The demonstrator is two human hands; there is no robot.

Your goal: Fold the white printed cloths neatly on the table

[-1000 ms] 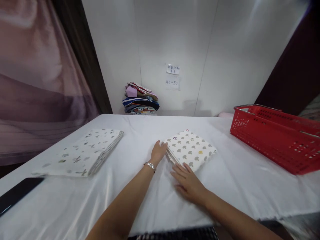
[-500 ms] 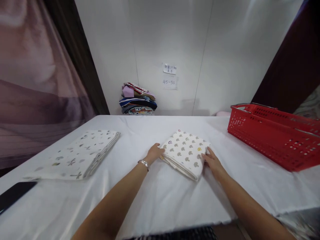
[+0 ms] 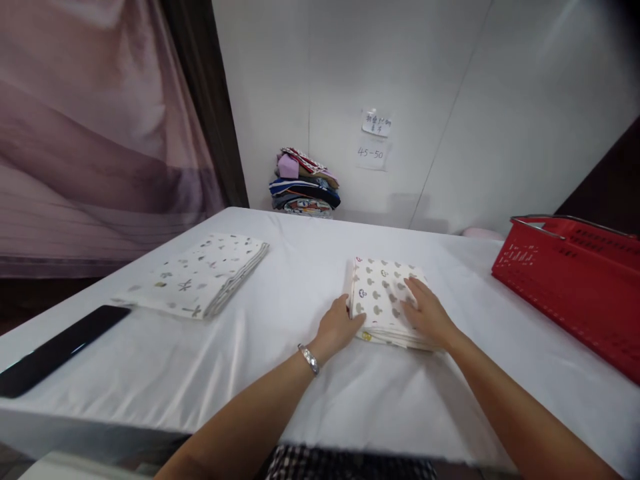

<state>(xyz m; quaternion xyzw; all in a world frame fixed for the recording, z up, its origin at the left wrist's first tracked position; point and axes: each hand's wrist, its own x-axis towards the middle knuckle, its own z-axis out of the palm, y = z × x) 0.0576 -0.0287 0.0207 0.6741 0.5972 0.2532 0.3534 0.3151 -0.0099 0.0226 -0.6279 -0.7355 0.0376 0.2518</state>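
Note:
A folded white cloth with a grey mushroom print (image 3: pixel 377 293) lies on the white table (image 3: pixel 280 373) in front of me. My left hand (image 3: pixel 339 327), with a silver bracelet at the wrist, grips the cloth's near left corner. My right hand (image 3: pixel 426 313) rests flat on top of the cloth's right half, fingers spread. A second folded white cloth with small leaf and flower prints (image 3: pixel 200 275) lies apart on the left of the table.
A red plastic basket (image 3: pixel 575 280) stands at the right edge. A black phone (image 3: pixel 55 350) lies at the near left. A pile of coloured folded fabrics (image 3: pixel 304 190) sits against the white wall, below two paper notes (image 3: pixel 374 139). A pink curtain hangs left.
The mushroom-print cloth has been turned and drawn a little closer. My right hand moved from its right edge onto its top; my left hand moved to its near left corner. The view shifted left.

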